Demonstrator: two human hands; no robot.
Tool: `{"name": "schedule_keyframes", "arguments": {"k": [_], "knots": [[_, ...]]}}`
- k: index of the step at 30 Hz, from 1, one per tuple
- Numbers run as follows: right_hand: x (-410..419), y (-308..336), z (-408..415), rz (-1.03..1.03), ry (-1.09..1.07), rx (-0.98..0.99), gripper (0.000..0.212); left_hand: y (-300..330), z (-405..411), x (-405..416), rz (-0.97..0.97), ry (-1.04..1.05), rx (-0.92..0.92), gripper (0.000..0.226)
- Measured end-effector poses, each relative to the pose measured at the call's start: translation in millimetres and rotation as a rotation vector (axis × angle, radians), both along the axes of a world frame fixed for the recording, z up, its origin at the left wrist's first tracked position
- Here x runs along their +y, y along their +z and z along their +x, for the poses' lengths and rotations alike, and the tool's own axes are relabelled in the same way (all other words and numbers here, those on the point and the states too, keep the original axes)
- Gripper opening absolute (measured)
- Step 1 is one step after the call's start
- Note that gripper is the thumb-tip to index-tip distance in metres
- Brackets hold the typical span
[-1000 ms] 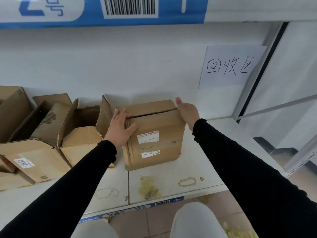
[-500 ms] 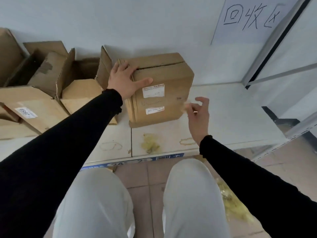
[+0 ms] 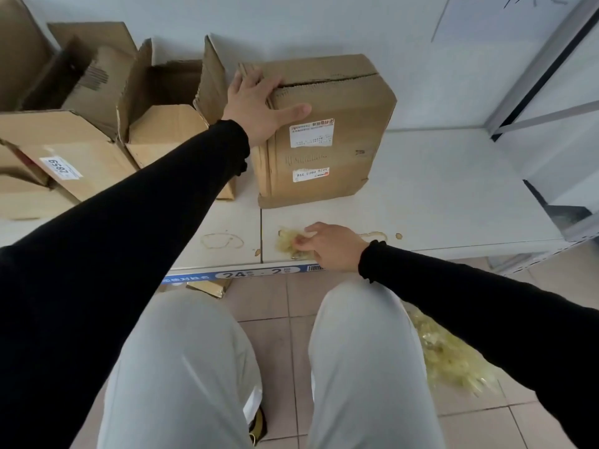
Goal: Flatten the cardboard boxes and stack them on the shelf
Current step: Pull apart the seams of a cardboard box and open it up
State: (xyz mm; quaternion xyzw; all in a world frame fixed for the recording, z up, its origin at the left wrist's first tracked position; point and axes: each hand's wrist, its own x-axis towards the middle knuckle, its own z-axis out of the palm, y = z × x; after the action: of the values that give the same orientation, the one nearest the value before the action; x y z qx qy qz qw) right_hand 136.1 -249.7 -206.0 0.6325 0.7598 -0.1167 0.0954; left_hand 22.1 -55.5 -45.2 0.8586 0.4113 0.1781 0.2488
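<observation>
A closed brown cardboard box (image 3: 337, 131) with two white labels stands on the white shelf (image 3: 453, 189). My left hand (image 3: 259, 105) lies flat over its upper left corner, thumb spread across the front face. My right hand (image 3: 327, 246) is down at the shelf's front edge, its fingers pinched on a crumpled wad of yellowish tape (image 3: 290, 243) that lies on the shelf. To the left stand several opened boxes (image 3: 162, 102) with their flaps up, and a box with a numbered sticker (image 3: 68, 153).
The shelf's right half is bare up to the metal upright (image 3: 538, 69). A blue label strip (image 3: 246, 273) runs along the front edge. More yellowish tape scraps (image 3: 447, 354) lie on the tiled floor by my right knee. A cardboard scrap (image 3: 207, 288) sticks out under the shelf.
My right hand left the box's right side and came down to the front edge, where it now pinches the tape wad. My left hand stayed on the box. My view tilted down.
</observation>
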Motion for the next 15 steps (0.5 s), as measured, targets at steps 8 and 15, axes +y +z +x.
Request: {"name": "schedule_keyframes", "arguments": {"k": [8,15], "knots": [[6,33,-2,-0.247,-0.486,0.72,0.033,6,5,-7,-0.037,0.01,-0.03,0.089],[-10,39,44,0.259,-1.33,1.754,0.02,11,4,6,-0.07,-0.018,-0.035,0.061]]}}
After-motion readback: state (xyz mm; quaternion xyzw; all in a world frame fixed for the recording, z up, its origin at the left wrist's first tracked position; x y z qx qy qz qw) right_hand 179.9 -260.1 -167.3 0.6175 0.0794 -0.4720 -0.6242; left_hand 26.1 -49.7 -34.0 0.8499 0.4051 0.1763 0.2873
